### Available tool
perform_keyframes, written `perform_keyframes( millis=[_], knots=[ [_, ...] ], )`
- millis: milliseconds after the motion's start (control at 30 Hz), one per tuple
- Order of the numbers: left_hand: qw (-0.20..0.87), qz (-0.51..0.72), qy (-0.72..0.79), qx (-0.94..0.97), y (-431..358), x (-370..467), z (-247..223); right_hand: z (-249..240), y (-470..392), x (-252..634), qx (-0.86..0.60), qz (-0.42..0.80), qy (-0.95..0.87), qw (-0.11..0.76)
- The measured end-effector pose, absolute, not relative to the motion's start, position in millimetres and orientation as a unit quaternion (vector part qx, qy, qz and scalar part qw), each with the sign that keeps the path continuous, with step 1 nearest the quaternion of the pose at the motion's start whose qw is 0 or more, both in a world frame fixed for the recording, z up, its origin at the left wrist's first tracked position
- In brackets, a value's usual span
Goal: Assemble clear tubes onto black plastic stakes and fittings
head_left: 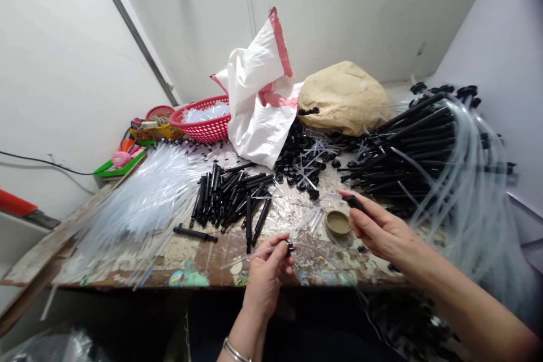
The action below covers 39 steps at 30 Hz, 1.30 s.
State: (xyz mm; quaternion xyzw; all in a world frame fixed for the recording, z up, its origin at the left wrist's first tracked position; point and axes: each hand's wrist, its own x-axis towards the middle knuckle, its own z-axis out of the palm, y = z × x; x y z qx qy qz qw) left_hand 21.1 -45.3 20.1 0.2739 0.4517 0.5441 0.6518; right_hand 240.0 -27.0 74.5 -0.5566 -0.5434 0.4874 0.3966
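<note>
Near the table's front edge, my left hand [267, 271] pinches a small black fitting [289, 248] with a thin clear tube [316, 249] running through or beside it; the fingers hide which. My right hand [384, 232], to the right and a little higher, is closed on a short black cylinder [357, 205], whose lower part is covered by the fingers. The two hands are apart. Between them, just behind, stands a small round olive-coloured dish [338, 223]. A few short clear tube pieces [311, 218] lie left of the dish.
Black cylinders [231, 195] are heaped mid-table. Long clear tubes [144, 192] spread at left. Black assemblies with tubes [416, 147] pile at right. Behind are a red basket [203, 128], a white sack [263, 102], a tan bag [345, 99] and a green tray [114, 171].
</note>
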Motion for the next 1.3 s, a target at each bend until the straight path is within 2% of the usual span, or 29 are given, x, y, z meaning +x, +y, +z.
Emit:
perform_keyframes(
  millis=[233, 333, 500, 767, 867, 1067, 1133, 1300],
  knots=[
    [0.689, 0.521, 0.438, 0.250, -24, 23, 13, 65, -30, 254, -0.586, 0.474, -0.529, 0.391],
    [0.707, 0.507, 0.424, 0.252, -23, 24, 9, 61, -27, 259, -0.629, 0.397, -0.557, 0.369],
    [0.715, 0.507, 0.409, 0.253, -24, 20, 5, 46, -15, 266, -0.664, 0.260, -0.643, 0.280],
    [0.706, 0.495, 0.416, 0.290, -25, 21, 5, 28, -11, 269, -0.665, 0.215, -0.666, 0.261],
    [0.704, 0.493, 0.424, 0.286, -25, 21, 5, 31, -13, 270, -0.672, 0.274, -0.618, 0.301],
    [0.709, 0.495, 0.425, 0.267, -26, 22, 6, 38, -25, 261, -0.587, 0.512, -0.408, 0.476],
    [0.709, 0.497, 0.427, 0.261, -26, 22, 6, 43, -33, 252, -0.551, 0.571, -0.374, 0.481],
    [0.696, 0.511, 0.424, 0.274, -26, 23, 5, 51, -56, 221, -0.486, 0.671, -0.357, 0.430]
  ],
)
